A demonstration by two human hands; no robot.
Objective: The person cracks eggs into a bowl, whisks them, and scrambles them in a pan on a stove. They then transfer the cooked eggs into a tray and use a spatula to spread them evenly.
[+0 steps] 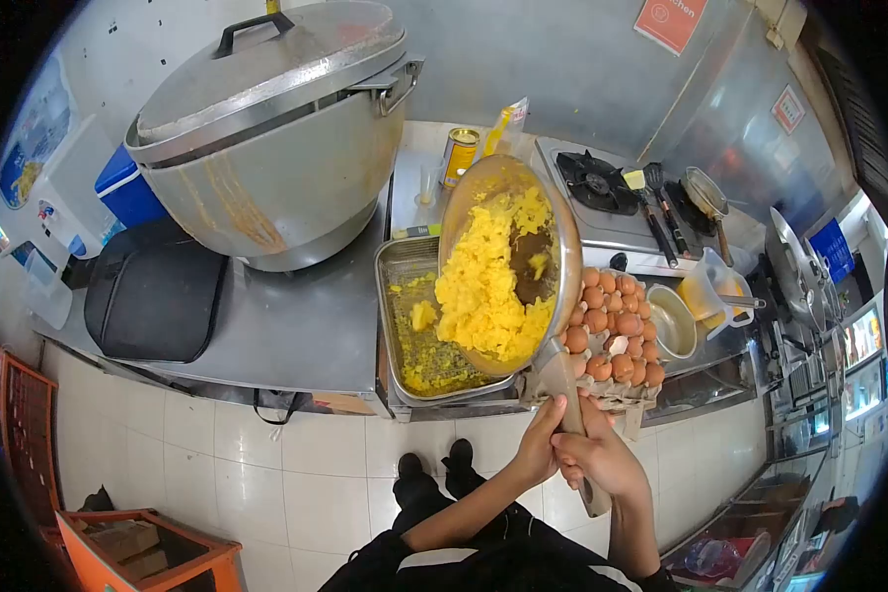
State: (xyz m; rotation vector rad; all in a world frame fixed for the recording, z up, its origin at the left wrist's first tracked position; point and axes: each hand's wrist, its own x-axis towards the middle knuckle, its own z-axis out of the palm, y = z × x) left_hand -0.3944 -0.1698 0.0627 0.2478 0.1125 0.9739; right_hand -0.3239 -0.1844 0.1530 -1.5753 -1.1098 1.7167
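Observation:
My left hand (539, 441) and my right hand (604, 456) are both closed around the long handle of a frying pan (569, 266). The pan is tilted to the left, and a heap of yellow scrambled eggs (488, 281) lies against its lower side. Beneath that side is a rectangular metal tray (393, 326) with a perforated-looking base, dotted with bits of egg. The pan covers the tray's right part. Just right of the pan, a carton (627, 393) holds several brown eggs (624, 326), some of them broken shells.
A large lidded rice cooker (276, 187) and a black bag (153, 296) stand on the left counter. Behind the pan are a yellow can (460, 156) and a gas stove (587, 232) with spatulas. A pot (673, 326) and plastic jug (705, 296) sit at right.

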